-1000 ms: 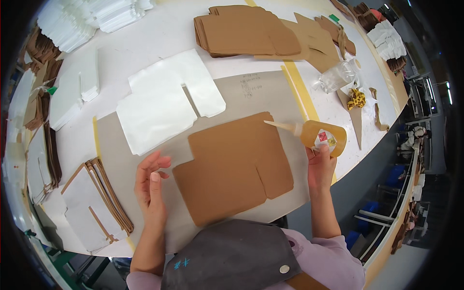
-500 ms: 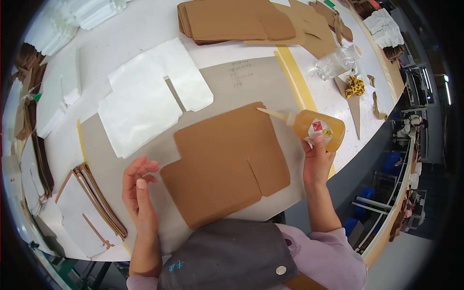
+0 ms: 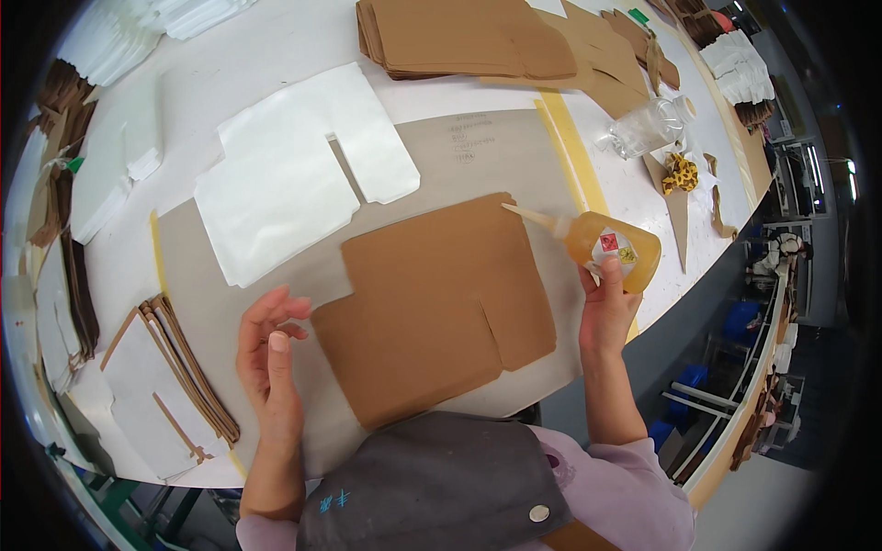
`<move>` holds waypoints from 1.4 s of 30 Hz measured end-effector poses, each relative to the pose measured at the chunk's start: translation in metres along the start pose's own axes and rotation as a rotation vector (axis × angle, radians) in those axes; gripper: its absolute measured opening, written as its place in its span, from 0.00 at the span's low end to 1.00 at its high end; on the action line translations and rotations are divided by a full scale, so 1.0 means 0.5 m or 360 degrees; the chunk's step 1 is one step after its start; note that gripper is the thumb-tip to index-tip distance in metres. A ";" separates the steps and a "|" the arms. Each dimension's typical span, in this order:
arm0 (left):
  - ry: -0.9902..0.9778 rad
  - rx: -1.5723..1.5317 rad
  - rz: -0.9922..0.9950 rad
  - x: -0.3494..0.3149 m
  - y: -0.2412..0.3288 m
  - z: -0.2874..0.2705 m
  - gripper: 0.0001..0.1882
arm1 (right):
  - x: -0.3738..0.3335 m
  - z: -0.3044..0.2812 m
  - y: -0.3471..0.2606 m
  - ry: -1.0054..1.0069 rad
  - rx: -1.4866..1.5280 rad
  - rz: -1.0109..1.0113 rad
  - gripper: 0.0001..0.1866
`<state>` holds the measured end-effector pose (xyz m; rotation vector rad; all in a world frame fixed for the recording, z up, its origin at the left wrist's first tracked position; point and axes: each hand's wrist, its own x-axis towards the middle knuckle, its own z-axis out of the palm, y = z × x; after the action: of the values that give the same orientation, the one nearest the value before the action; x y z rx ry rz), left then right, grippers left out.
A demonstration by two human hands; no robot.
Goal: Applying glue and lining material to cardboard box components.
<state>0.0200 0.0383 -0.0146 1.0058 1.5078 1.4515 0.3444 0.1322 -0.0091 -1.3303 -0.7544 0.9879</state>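
Observation:
Flat on the grey mat [image 3: 441, 161] in front of me lies a brown cut panel [image 3: 432, 303] with a narrow slit and a notched corner. My right hand [image 3: 606, 308] grips a squeeze bottle [image 3: 617, 253] of amber liquid, tilted so its long pale nozzle points left, with the tip at the panel's upper right corner. I cannot tell whether the tip touches. Just left of the panel, my left hand [image 3: 274, 354] is raised with its fingers curved and apart, holding nothing. Beyond the panel rests a white piece [image 3: 294, 174] of similar shape with an open slot.
Brown panels [image 3: 459, 41] are stacked at the far side. A clear jar [image 3: 648, 127] and a yellow patterned scrunchie [image 3: 680, 172] are at the right. White and brown pieces [image 3: 165, 395] stand at the left, near stacked white sheets [image 3: 119, 165]. Yellow tape [image 3: 574, 156] borders the mat.
The view has shifted slightly, so the table things appear a little to the right. The hands and bottle keep nearly the same pose, the nozzle tip still at the panel's corner.

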 end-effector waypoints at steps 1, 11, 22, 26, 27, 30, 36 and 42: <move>-0.0025 -0.0001 0.0016 -0.001 -0.001 -0.002 0.22 | -0.002 -0.005 0.005 -0.0034 -0.0038 -0.0016 0.26; 0.0014 -0.0017 0.0028 -0.003 0.012 -0.001 0.23 | -0.062 0.048 0.045 -0.0453 -0.0047 -0.0052 0.29; -0.0067 -0.0060 0.0041 -0.003 0.022 -0.010 0.22 | -0.079 0.151 0.049 -0.0830 -0.0089 -0.0111 0.29; -0.0031 -0.0029 0.0048 -0.001 0.020 -0.011 0.22 | -0.024 0.138 0.036 -0.1021 -0.0343 -0.0322 0.32; -0.0023 -0.0030 0.0065 -0.002 0.019 -0.011 0.22 | -0.014 0.130 0.028 -0.1028 -0.0342 -0.0310 0.32; -0.0004 -0.0017 0.0085 0.002 0.017 -0.013 0.21 | 0.000 0.117 0.008 -0.1200 -0.0540 -0.0240 0.36; 0.0005 -0.0094 0.0105 0.003 0.017 -0.018 0.17 | -0.024 0.092 0.021 -0.1242 -0.0447 -0.0225 0.36; 0.0150 0.0041 0.0171 0.009 0.011 -0.016 0.19 | -0.062 0.150 0.056 -0.1320 -0.0286 -0.0146 0.35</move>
<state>0.0108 0.0397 -0.0091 1.0609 1.5637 1.5778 0.2601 0.1351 -0.0247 -0.9930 -1.5404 1.4358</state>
